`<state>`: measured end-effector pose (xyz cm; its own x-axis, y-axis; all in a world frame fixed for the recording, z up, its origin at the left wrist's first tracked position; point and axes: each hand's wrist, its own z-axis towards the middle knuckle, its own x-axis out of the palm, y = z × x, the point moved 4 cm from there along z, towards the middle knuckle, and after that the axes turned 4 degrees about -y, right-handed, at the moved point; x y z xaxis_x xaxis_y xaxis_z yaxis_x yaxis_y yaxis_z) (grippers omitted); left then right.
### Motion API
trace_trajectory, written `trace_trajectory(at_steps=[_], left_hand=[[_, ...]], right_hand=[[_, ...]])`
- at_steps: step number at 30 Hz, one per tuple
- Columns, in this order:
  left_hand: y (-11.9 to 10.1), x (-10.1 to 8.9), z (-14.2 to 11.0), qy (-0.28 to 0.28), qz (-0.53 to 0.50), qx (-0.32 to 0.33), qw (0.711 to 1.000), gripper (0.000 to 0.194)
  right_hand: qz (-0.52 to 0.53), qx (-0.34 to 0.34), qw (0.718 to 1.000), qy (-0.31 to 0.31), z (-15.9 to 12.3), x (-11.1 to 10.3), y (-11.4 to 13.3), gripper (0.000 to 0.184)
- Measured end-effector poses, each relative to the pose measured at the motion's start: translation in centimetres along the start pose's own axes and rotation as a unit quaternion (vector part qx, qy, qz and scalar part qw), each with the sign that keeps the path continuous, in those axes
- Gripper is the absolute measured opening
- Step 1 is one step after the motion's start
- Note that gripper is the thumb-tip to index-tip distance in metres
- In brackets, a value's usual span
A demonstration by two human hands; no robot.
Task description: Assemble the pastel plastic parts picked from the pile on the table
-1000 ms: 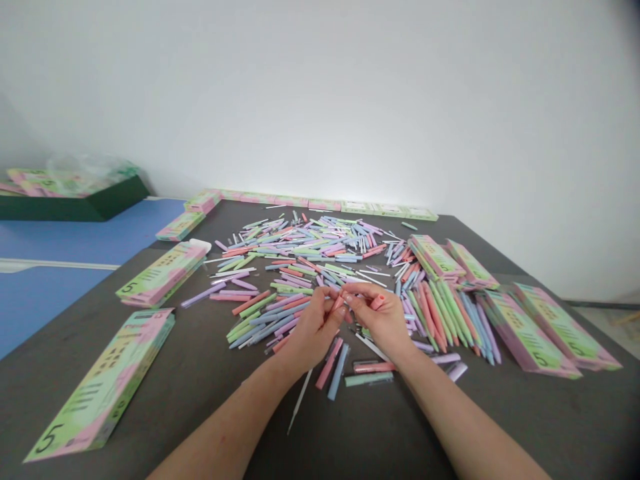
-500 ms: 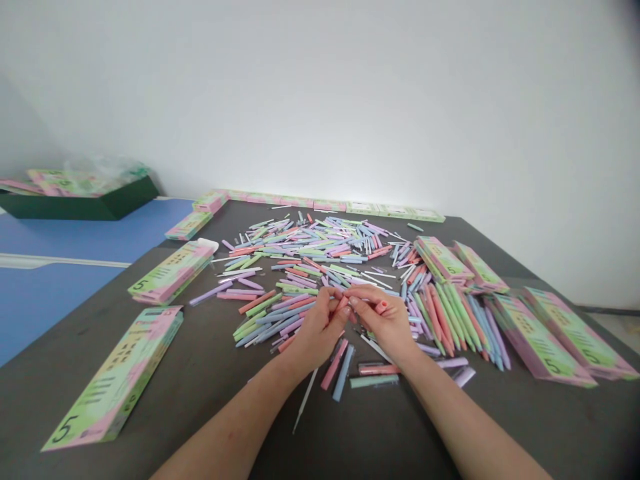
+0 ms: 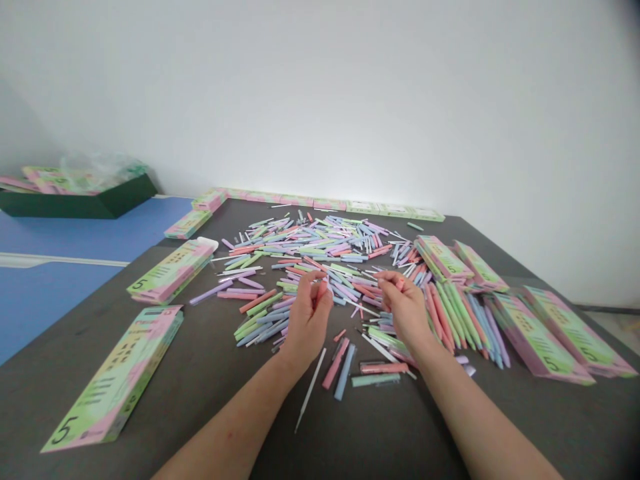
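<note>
My left hand (image 3: 306, 323) is closed, its fingers curled round a coral pen part that is mostly hidden. Across a gap from it, my right hand (image 3: 409, 312) pinches another coral pen part (image 3: 401, 285), whose end sticks up between the fingers. Below and between the hands lie a small red piece (image 3: 340, 335), a red pen barrel (image 3: 335, 363) and a blue pen barrel (image 3: 345, 373). A thin white refill (image 3: 311, 390) rests near my left wrist. By my right forearm are a red pen piece (image 3: 384, 368) and a green one (image 3: 376, 380).
A large heap of pastel pen parts (image 3: 320, 240) covers the table's middle. Finished-looking pens (image 3: 463, 317) lie in a row at right, beside printed boxes (image 3: 543, 333). More boxes (image 3: 115, 377) line the left and back edges. A dark green tray (image 3: 115, 200) stands at far left.
My hands were together over the table and have moved apart, left hand to the left, right hand to the right. The small red piece between them has come into view.
</note>
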<state>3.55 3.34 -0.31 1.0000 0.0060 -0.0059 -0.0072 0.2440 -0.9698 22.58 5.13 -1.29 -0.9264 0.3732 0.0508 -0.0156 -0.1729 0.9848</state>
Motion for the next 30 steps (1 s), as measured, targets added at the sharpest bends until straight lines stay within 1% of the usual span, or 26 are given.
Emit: trace_trajectory(at_steps=[2,5,7,9,12,14,16,18,20,21,22,23,25,27,28,29,30], left_hand=[[0.0,-0.5,0.4,-0.024,-0.005,-0.007,1.0,0.024],[0.1,-0.6,0.6,-0.027,-0.01,-0.01,1.0,0.022],[0.3,-0.6,0.6,-0.027,-0.013,-0.014,0.999,0.019],[0.4,-0.6,0.5,-0.032,-0.018,-0.018,0.999,0.017],[0.4,-0.6,0.6,-0.034,-0.03,-0.025,0.999,0.015],[0.4,-0.6,0.6,-0.035,-0.035,-0.027,0.998,0.015],[0.5,-0.6,0.6,-0.037,-0.037,-0.027,0.998,0.015],[0.6,-0.7,0.6,-0.038,-0.035,-0.028,0.998,0.016],[0.7,-0.6,0.6,-0.035,-0.031,-0.03,0.998,0.016],[0.7,-0.6,0.6,-0.033,-0.03,-0.032,0.999,0.016],[0.7,-0.6,0.7,-0.032,-0.029,-0.033,0.999,0.015],[0.8,-0.6,0.7,-0.03,-0.03,-0.034,0.999,0.015],[0.8,-0.6,0.7,-0.025,-0.032,-0.036,0.999,0.016],[0.8,-0.5,0.6,-0.014,-0.041,-0.037,0.998,0.018],[0.7,-0.3,0.6,-0.003,-0.05,-0.038,0.998,0.019],[0.7,-0.1,0.5,0.013,-0.062,-0.039,0.997,0.02],[0.6,0.1,0.5,0.035,-0.075,-0.042,0.996,0.021]], right_hand=[[-0.094,-0.038,0.995,-0.02,0.9,-1.1,-0.1,0.017],[-0.247,-0.084,0.965,-0.024,1.9,-2.3,-0.2,0.019],[-0.341,-0.091,0.935,0.004,2.1,-2.4,-0.2,0.019],[-0.421,-0.09,0.901,0.048,1.9,-2.1,-0.1,0.019],[-0.52,-0.09,0.84,0.129,1.1,-1.0,0.1,0.016],[-0.568,-0.097,0.798,0.177,0.4,-0.2,0.0,0.015],[-0.591,-0.106,0.774,0.2,-0.1,0.4,-0.1,0.013],[-0.597,-0.112,0.767,0.205,-0.3,0.6,-0.4,0.013],[-0.593,-0.118,0.77,0.204,-0.4,0.6,-0.5,0.015],[-0.581,-0.124,0.778,0.205,-0.3,0.6,-0.5,0.014],[-0.561,-0.131,0.791,0.205,-0.3,0.7,-0.4,0.013],[-0.529,-0.136,0.813,0.202,-0.3,0.7,-0.2,0.013],[-0.424,-0.12,0.878,0.188,-0.2,0.6,0.2,0.014],[-0.273,-0.053,0.945,0.173,-0.2,0.7,0.5,0.015],[-0.19,-0.007,0.967,0.168,-0.3,0.8,0.6,0.018],[-0.108,0.036,0.979,0.166,-0.4,1.0,0.7,0.023],[-0.035,0.069,0.983,0.165,-0.7,1.2,0.8,0.027]])
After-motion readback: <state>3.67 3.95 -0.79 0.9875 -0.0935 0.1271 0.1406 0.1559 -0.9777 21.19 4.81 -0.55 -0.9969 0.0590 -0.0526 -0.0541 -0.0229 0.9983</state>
